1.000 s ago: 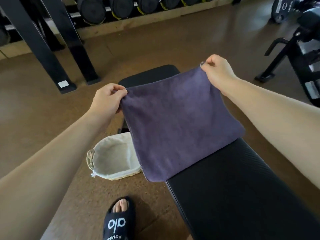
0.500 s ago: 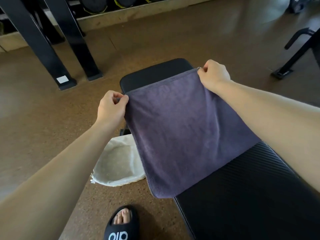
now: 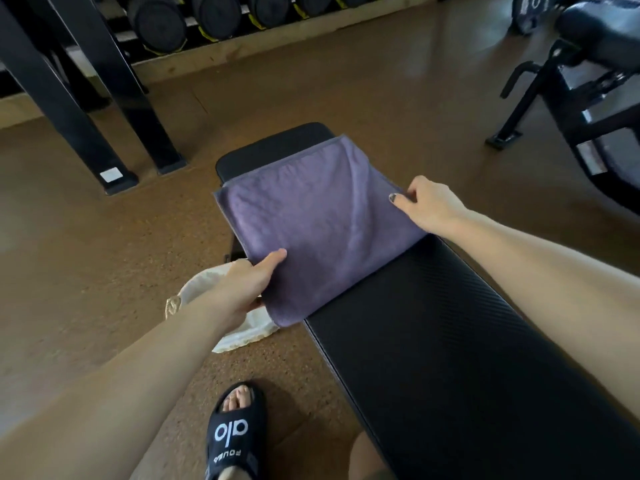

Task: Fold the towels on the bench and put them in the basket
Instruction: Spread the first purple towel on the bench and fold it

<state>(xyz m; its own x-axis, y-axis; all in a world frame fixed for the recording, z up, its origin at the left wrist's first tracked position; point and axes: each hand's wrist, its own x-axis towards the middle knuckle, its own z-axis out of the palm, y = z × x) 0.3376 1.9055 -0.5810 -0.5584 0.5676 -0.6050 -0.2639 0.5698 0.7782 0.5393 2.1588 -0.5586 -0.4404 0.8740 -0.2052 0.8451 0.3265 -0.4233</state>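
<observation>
Both hands pinched towel [image 3: 322,230] edges: left hand [image 3: 247,282] at its near-left side, right hand [image 3: 424,206] at its right; basket [image 3: 242,332] lay below-left.

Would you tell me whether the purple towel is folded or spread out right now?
Spread flat: the towel lies open across the bench, both hands gripping its side edges.

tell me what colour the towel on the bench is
Dusky purple towel, plain with no pattern, seen in the head view.
</observation>
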